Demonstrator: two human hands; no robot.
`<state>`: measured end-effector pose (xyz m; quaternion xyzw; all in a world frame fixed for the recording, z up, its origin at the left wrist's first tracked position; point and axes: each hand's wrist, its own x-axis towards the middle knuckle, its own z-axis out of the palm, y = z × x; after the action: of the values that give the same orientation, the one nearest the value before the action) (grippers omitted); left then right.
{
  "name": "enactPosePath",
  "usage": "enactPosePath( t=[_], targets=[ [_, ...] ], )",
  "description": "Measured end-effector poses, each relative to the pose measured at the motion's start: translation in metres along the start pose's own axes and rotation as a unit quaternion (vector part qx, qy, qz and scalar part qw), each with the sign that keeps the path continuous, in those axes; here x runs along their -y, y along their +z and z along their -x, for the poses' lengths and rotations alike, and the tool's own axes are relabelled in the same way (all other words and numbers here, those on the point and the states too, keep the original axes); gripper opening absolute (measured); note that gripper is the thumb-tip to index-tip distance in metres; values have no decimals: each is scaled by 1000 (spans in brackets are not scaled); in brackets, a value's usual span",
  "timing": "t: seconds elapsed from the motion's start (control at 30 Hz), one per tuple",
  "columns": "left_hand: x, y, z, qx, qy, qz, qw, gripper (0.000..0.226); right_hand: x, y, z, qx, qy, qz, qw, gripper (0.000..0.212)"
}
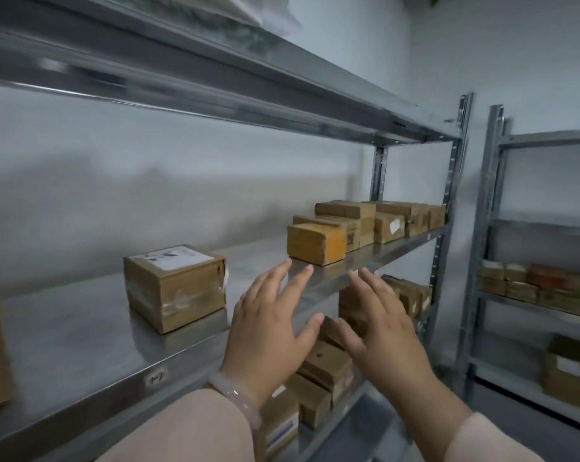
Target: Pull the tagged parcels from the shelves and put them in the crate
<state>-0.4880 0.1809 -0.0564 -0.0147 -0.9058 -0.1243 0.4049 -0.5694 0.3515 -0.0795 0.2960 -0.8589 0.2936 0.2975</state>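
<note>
Parcel near shelf front edge

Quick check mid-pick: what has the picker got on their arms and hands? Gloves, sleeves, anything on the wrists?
No gloves: the left hand and right hand are bare. The left sleeve and right sleeve are long, plain, pale pinkish-beige fabric. A smooth, pale pink translucent bangle circles the left wrist; the right wrist shows no jewellery or watch.

Dull galvanised metal shelf; brown cardboard parcel, glossy taped, white paper label
</note>
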Motion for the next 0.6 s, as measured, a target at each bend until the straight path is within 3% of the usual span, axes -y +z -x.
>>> enactPosePath(
  t=[0.23, 0.4, 0.6],
  targets=[
    [-9, 84, -68, 1, -63, 33, 998, 63, -99, 34, -99, -10, 73, -107, 992, 68],
    [-5, 123, -131, -18, -132, 44, 990, 63, -138, 69, -168, 39, 9, -211, 977, 64],
    [2, 166, -194, 10, -266, 122, 956, 69, -163, 97, -235, 120, 22, -285, 951, 65]
  ],
)
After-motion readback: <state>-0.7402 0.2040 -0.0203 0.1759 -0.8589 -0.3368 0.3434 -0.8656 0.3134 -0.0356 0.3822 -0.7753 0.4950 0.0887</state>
